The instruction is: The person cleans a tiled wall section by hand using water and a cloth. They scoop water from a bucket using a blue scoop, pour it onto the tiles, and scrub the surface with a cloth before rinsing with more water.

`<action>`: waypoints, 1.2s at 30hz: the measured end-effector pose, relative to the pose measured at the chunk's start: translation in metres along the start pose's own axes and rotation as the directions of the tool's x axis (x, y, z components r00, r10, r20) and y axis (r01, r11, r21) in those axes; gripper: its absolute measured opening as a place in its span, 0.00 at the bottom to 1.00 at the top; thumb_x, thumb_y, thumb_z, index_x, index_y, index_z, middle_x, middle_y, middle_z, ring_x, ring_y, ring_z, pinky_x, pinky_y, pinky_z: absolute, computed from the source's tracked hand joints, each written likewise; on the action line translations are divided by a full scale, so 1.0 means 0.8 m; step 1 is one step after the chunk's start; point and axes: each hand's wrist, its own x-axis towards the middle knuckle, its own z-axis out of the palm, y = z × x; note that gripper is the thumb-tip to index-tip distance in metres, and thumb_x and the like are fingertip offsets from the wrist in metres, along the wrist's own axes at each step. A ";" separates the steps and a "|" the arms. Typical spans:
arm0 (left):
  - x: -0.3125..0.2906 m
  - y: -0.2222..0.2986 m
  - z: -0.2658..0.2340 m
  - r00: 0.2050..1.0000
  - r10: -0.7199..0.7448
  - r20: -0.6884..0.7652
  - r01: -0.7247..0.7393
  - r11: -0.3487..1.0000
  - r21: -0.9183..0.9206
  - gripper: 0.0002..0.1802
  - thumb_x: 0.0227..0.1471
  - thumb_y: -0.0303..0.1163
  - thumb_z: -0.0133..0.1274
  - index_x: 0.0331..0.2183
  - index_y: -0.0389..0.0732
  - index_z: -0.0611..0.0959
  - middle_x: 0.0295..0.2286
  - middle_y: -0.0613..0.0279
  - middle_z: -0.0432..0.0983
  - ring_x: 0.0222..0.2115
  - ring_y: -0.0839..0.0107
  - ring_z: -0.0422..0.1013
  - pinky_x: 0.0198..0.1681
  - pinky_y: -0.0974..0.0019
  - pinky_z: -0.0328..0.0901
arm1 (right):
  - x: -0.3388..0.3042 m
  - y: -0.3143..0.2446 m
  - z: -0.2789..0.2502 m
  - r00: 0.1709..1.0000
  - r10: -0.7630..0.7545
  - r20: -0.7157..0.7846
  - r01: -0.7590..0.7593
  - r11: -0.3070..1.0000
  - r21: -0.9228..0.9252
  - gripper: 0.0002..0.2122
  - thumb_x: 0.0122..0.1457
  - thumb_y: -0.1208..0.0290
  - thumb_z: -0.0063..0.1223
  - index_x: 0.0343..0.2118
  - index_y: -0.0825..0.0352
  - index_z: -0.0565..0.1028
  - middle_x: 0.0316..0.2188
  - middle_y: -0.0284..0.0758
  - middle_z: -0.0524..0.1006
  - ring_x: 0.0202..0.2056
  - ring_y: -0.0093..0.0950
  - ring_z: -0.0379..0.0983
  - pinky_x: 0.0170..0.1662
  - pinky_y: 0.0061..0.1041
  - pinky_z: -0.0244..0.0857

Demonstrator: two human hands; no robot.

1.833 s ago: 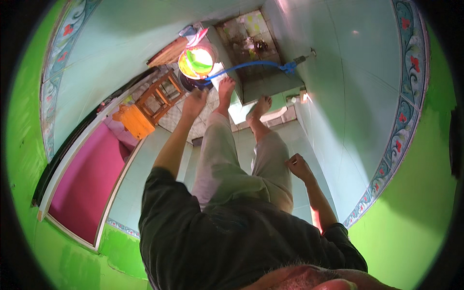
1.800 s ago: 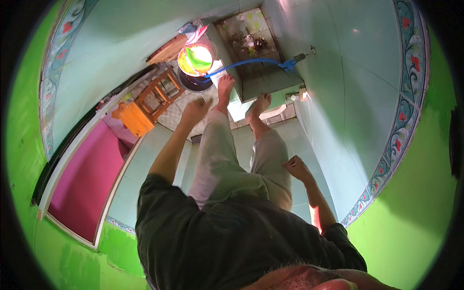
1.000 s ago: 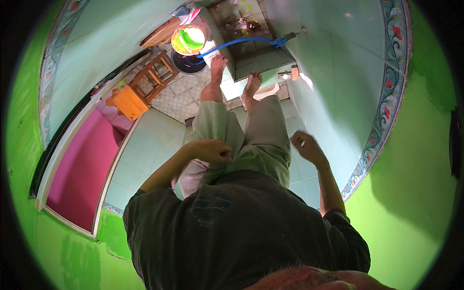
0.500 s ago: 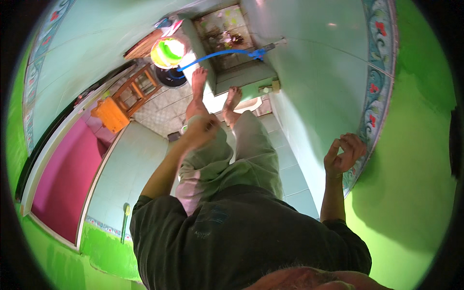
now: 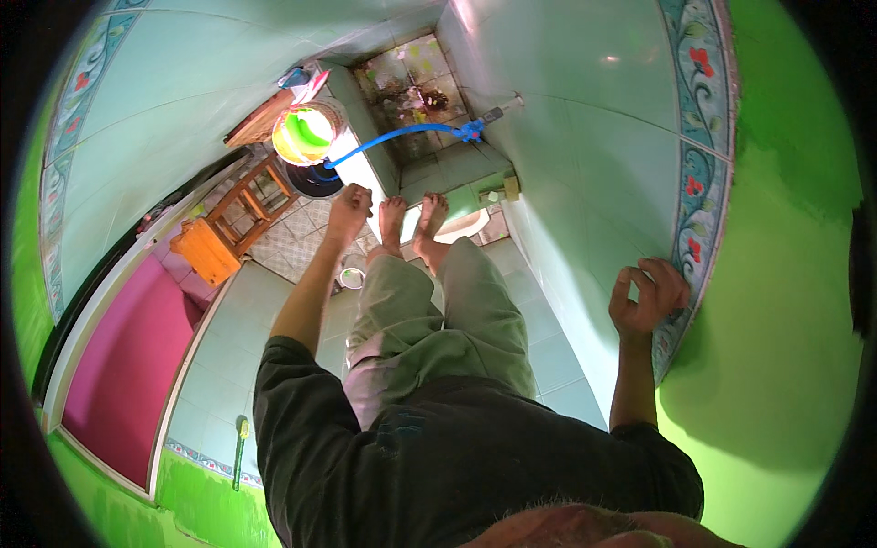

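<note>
My left hand [image 5: 350, 212] hangs over the floor with its fingers curled in; nothing shows in it. Nearest to it are a black tub [image 5: 313, 183] and the pale ledge. My right hand [image 5: 649, 295] is raised beside the tiled wall, its fingers loosely bent with a gap between thumb and forefinger. It appears to hold nothing; whether it touches the wall I cannot tell. My bare feet [image 5: 393, 217] are side by side at the tiled basin's front edge. A yellow bucket [image 5: 292, 142], bright green inside, stands at the ledge's left.
A blue hose [image 5: 393, 137] runs from the wall tap [image 5: 494, 115] across the basin [image 5: 402, 73] into the black tub. At left are a wooden stool [image 5: 212, 248] and a small white pot [image 5: 352, 277]. A green-handled brush [image 5: 239, 452] is beside the lower left wall.
My left hand has moved forward, away from my knee toward the ledge. My left foot has come back beside the right one. My right hand has shifted only slightly.
</note>
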 end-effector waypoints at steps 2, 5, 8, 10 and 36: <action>0.002 -0.029 0.005 0.998 -0.061 0.011 0.059 0.991 0.124 0.15 0.59 0.38 0.52 0.35 0.33 0.78 0.24 0.54 0.79 0.21 0.70 0.76 0.27 0.65 0.70 | -0.001 0.002 0.004 1.000 -0.001 -0.003 0.001 1.000 -0.020 0.06 0.50 0.71 0.60 0.28 0.54 0.73 0.37 0.23 0.75 0.42 0.27 0.72 0.50 0.34 0.50; 0.017 -0.108 0.010 0.999 -0.049 -0.016 0.051 0.964 0.261 0.19 0.56 0.42 0.53 0.35 0.32 0.80 0.28 0.44 0.80 0.30 0.52 0.78 0.36 0.57 0.71 | -0.002 0.001 0.009 1.000 0.001 -0.026 -0.003 0.998 -0.057 0.05 0.50 0.70 0.60 0.27 0.54 0.74 0.37 0.23 0.75 0.42 0.27 0.73 0.50 0.34 0.49; 0.023 -0.122 0.005 0.995 -0.097 -0.023 0.098 0.910 0.403 0.20 0.54 0.43 0.54 0.34 0.32 0.80 0.28 0.44 0.80 0.32 0.49 0.78 0.39 0.55 0.70 | -0.006 0.003 0.018 0.999 -0.006 -0.042 0.002 0.995 -0.103 0.04 0.51 0.70 0.59 0.27 0.54 0.74 0.37 0.23 0.76 0.42 0.26 0.73 0.49 0.34 0.50; 0.031 -0.132 -0.001 0.991 -0.123 -0.056 0.135 0.880 0.455 0.22 0.52 0.46 0.55 0.33 0.33 0.80 0.29 0.44 0.80 0.34 0.49 0.78 0.40 0.54 0.70 | -0.006 0.004 0.020 0.999 -0.013 -0.046 0.006 0.990 -0.138 0.04 0.52 0.70 0.59 0.27 0.53 0.74 0.37 0.23 0.76 0.42 0.26 0.72 0.48 0.35 0.49; 0.204 -0.389 0.011 0.915 -0.328 -0.234 0.403 0.745 0.532 0.55 0.44 0.59 0.62 0.55 0.21 0.65 0.53 0.29 0.66 0.56 0.43 0.65 0.58 0.54 0.62 | 0.046 -0.034 0.599 0.279 0.534 0.798 -0.854 -0.243 0.461 0.18 0.66 0.52 0.48 0.43 0.64 0.76 0.35 0.31 0.78 0.39 0.23 0.74 0.42 0.25 0.66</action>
